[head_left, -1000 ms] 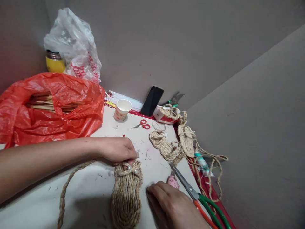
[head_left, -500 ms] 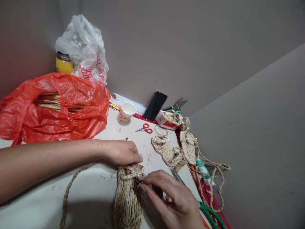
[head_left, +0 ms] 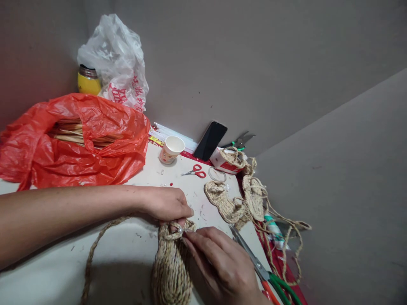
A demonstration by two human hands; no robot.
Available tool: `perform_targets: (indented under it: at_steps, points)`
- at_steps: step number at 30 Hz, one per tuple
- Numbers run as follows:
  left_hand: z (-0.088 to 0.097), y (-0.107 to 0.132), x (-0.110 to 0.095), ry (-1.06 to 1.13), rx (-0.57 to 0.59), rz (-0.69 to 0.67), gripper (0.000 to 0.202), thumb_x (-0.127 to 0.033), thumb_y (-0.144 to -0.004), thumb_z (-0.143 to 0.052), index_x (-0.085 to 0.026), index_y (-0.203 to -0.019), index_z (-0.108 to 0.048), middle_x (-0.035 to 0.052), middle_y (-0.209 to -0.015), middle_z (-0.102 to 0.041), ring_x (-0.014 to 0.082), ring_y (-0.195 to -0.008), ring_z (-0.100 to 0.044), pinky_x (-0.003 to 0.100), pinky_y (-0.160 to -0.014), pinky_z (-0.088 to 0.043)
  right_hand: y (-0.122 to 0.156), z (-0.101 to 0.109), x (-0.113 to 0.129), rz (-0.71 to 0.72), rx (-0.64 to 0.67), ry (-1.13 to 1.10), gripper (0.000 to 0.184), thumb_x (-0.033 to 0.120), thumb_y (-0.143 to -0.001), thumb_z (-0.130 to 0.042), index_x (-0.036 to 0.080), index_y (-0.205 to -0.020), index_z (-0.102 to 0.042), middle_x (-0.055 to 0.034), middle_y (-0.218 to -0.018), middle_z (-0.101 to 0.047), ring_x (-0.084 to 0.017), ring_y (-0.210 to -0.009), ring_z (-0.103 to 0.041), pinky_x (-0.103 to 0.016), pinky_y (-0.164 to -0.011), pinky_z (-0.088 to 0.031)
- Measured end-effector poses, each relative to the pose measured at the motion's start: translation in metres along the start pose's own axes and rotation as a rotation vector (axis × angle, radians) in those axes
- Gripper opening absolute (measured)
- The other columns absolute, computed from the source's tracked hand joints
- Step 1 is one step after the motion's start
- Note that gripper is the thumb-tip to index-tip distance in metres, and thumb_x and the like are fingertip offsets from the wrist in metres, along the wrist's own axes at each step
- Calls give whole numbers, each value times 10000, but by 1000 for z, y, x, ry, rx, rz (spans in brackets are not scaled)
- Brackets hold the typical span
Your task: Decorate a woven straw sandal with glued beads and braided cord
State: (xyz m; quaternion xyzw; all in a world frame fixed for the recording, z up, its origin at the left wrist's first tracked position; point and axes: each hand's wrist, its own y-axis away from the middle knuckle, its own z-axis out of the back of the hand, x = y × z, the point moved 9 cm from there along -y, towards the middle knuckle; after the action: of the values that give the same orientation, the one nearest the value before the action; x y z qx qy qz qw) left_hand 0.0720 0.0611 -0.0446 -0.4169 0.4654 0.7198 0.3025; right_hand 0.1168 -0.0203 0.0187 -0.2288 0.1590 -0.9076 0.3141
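A woven straw sandal (head_left: pixel 173 269) stands below my hands at the bottom centre, its sole toward me. My left hand (head_left: pixel 170 204) is closed on its strap end, fingers partly hidden under the braided strap. A white pearl bead (head_left: pixel 180 230) shows on that strap. My right hand (head_left: pixel 222 262) is closed in a pinch, thumb and forefinger touching the strap right beside the pearl; what lies between the fingertips is hidden. A braided straw cord (head_left: pixel 92 254) runs down the table from under my left forearm.
Large scissors (head_left: pixel 254 258) with green and orange handles lie right of my right hand. Farther back are small red scissors (head_left: pixel 195 170), a paper cup (head_left: pixel 172 149), a phone (head_left: pixel 210 140) and finished-looking straw sandals (head_left: pixel 224 201). A red plastic bag (head_left: pixel 121 169) holds straw at the left.
My right fingertips have moved up and slightly left to the strap beside the pearl. A small red thing seen at those fingertips before is out of sight. The view has shifted slightly.
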Motion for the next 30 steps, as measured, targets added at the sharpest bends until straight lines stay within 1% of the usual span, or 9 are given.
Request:
perform_targets:
  at_steps: [3, 5, 10, 13, 20, 24, 26, 30]
  points:
    - [-1, 0, 1, 23, -1, 11, 313, -312, -837, -402, -172, -581, -514, -51, -434, -440, 84, -370, -343, 229, -411, -277, 3, -1, 0, 14, -1, 19, 200, 76, -859, -567, 129, -1046, -617, -81, -783, -650, -164, -685, -620, -263, -594, -517]
    - [-1, -1, 1, 45, 3, 9, 319, -319, -845, -407, -167, -593, -531, -54, -421, -429, 81, -363, -339, 224, -402, -273, 5, -3, 1, 27, -1, 24, 214, 66, -854, -572, 129, -1054, -614, -77, -787, -654, -163, -685, -619, -262, -594, -514]
    - [-1, -3, 3, 84, 9, 12, 335, -326, -859, -409, -165, -592, -530, -59, -405, -415, 80, -351, -334, 221, -388, -268, 10, -7, -3, 21, 15, -1, 270, 23, -838, -578, 123, -1089, -601, -84, -806, -643, -169, -721, -597, -284, -619, -510]
    - [-1, -2, 2, 74, 15, 15, 336, -328, -862, -412, -166, -591, -526, -60, -410, -416, 80, -351, -337, 221, -387, -268, 10, -7, -5, 10, 19, -17, 276, 33, -841, -587, 122, -1102, -596, -83, -820, -643, -165, -722, -593, -285, -619, -505]
    - [-3, -1, 1, 81, 26, 16, 342, -337, -871, -394, -179, -585, -497, -69, -371, -374, 88, -346, -316, 231, -392, -256, 5, -1, 0, -18, 14, 26, 249, 90, -859, -588, 129, -1104, -565, -81, -814, -654, -171, -690, -597, -289, -598, -510]
    - [-4, 0, 0, 71, 37, 24, 319, -301, -859, -396, -181, -577, -488, -70, -357, -373, 90, -345, -321, 230, -395, -264, 10, 9, -2, -30, -2, 29, 244, 72, -861, -571, 148, -1092, -561, -77, -838, -665, -163, -721, -622, -275, -637, -523]
    - [-4, 0, 0, 67, 50, 35, 290, -255, -838, -399, -183, -566, -470, -69, -352, -374, 90, -347, -325, 227, -394, -267, 15, 18, -10, -72, -46, 23, 230, 67, -859, -565, 166, -1066, -573, -61, -827, -669, -151, -710, -629, -262, -636, -524]
    - [-6, 0, 1, 73, 108, 34, 214, -208, -767, -450, -182, -555, -467, -67, -379, -404, 85, -361, -349, 214, -392, -292, 25, 28, -30, -227, -103, -19, 116, 122, -865, -572, 190, -950, -612, -32, -761, -658, -138, -656, -631, -237, -582, -514]
